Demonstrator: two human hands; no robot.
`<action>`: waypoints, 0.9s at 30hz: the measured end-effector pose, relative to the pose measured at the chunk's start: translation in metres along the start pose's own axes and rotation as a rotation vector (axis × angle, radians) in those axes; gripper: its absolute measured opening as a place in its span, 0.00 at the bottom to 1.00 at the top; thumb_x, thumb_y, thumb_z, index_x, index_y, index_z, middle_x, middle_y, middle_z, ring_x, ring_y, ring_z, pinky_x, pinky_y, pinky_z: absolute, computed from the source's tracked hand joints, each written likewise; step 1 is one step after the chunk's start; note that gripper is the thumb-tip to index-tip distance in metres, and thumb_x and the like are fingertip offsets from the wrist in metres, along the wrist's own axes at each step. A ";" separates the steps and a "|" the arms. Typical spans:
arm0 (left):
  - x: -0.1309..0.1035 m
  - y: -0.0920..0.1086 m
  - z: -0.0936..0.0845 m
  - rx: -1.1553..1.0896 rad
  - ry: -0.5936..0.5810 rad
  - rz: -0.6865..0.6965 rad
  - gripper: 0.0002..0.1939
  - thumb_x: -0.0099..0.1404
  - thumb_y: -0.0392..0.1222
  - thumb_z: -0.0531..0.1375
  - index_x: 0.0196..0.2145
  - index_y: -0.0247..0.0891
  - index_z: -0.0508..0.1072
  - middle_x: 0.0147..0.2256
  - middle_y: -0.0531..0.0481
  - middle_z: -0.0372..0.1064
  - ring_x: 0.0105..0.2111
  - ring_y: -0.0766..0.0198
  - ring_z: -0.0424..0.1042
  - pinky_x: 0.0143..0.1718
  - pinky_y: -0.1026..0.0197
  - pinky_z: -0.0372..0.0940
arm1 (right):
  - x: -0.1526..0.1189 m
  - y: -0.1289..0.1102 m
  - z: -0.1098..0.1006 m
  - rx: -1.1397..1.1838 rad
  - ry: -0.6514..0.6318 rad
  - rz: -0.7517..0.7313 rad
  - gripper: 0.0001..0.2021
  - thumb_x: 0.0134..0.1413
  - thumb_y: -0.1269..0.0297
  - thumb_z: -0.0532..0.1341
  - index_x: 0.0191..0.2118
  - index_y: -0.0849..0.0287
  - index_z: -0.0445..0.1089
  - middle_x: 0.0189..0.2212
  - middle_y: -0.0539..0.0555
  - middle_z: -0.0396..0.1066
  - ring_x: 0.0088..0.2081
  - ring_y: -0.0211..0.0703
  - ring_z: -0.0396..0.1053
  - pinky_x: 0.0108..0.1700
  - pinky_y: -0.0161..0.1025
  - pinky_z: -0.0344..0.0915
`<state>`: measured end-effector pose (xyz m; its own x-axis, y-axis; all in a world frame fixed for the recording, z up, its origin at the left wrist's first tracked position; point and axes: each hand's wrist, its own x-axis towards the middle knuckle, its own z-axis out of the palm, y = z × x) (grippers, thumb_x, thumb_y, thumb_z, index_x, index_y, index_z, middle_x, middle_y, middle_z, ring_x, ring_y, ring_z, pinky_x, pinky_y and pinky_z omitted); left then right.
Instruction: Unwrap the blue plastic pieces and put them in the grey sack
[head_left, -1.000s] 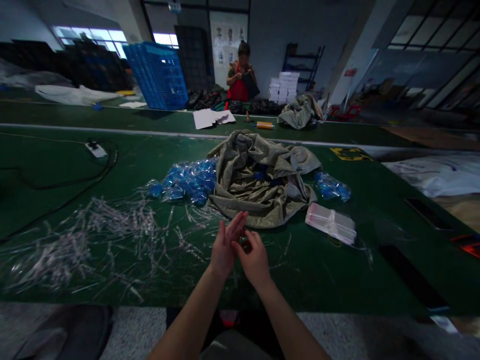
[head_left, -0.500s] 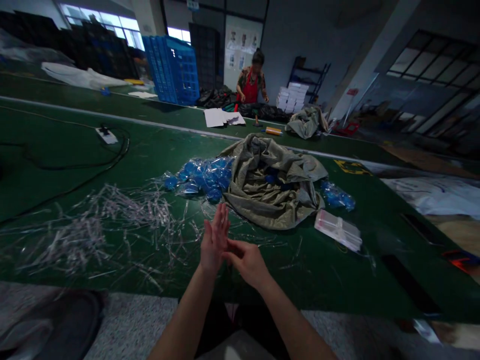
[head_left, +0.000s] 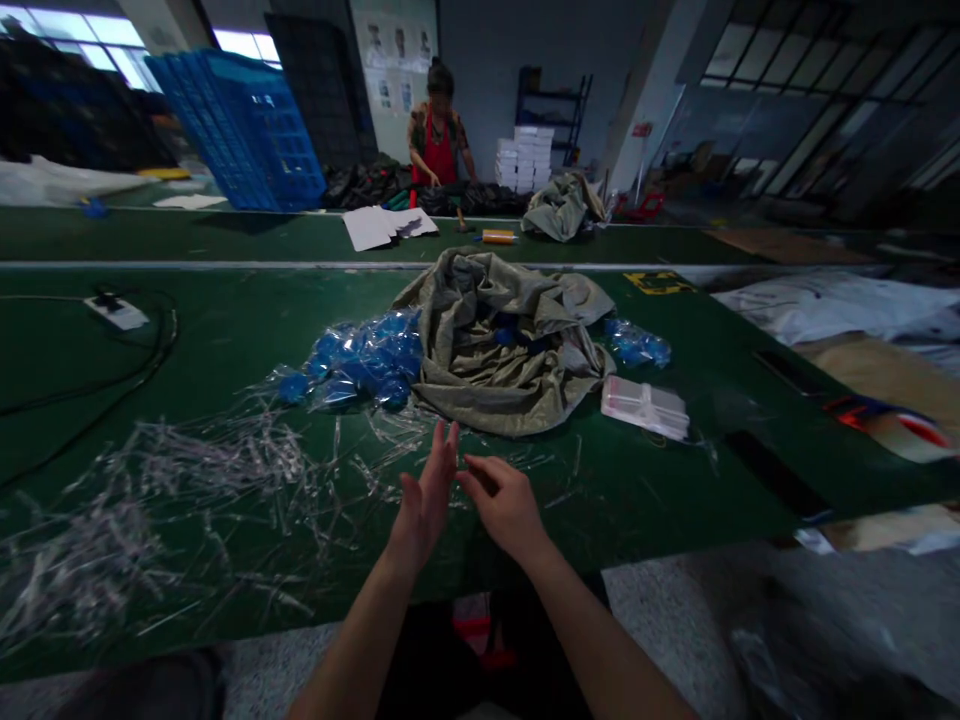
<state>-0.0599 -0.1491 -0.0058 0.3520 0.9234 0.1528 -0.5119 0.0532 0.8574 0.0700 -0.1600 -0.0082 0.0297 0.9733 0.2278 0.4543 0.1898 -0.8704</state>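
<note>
My left hand is raised over the near part of the green table, its fingers stretched up and its palm turned to the right. Nothing shows in it. My right hand is just beside it, fingers bent toward the left palm, with a small gap between thumb and forefinger. I see no object in it. Beyond the hands lies a crumpled grey-green cloth sack, its mouth open with blue things inside. Blue pieces in clear wrapping are heaped against its left side. Loose clear plastic strips spread out to the left.
A bundle of clear plastic bags and another blue wrapped bag lie right of the sack. Farther right are dark phone-like slabs and a tape roll. A power strip with cables is at left. A person stands behind the far table.
My hands have come apart; before, the right fingers touched the left palm. The view has swung to the right, so the things on the table appear farther left.
</note>
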 end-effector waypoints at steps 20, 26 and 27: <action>-0.004 -0.022 0.058 -0.301 0.126 -0.036 0.40 0.62 0.70 0.40 0.64 0.45 0.53 0.66 0.45 0.43 0.64 0.40 0.44 0.62 0.38 0.36 | 0.013 0.045 -0.069 0.190 -0.179 -0.123 0.23 0.56 0.62 0.61 0.57 0.54 0.61 0.48 0.58 0.64 0.40 0.41 0.68 0.40 0.39 0.69; -0.003 -0.026 0.068 -0.225 0.228 0.040 0.37 0.64 0.68 0.38 0.64 0.49 0.54 0.67 0.52 0.38 0.66 0.48 0.38 0.64 0.43 0.33 | 0.006 0.043 -0.067 0.161 -0.385 -0.236 0.33 0.45 0.61 0.70 0.59 0.48 0.62 0.57 0.58 0.56 0.45 0.45 0.67 0.38 0.39 0.70; -0.003 -0.026 0.068 -0.196 0.248 0.056 0.36 0.65 0.67 0.38 0.64 0.49 0.54 0.67 0.53 0.38 0.66 0.50 0.37 0.65 0.45 0.32 | 0.004 0.042 -0.065 0.160 -0.385 -0.260 0.31 0.45 0.63 0.70 0.57 0.49 0.64 0.56 0.58 0.57 0.45 0.45 0.67 0.38 0.39 0.70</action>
<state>0.0056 -0.1788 0.0049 0.1296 0.9902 0.0522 -0.6749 0.0495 0.7362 0.1472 -0.1568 -0.0158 -0.4113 0.8626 0.2946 0.2593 0.4206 -0.8694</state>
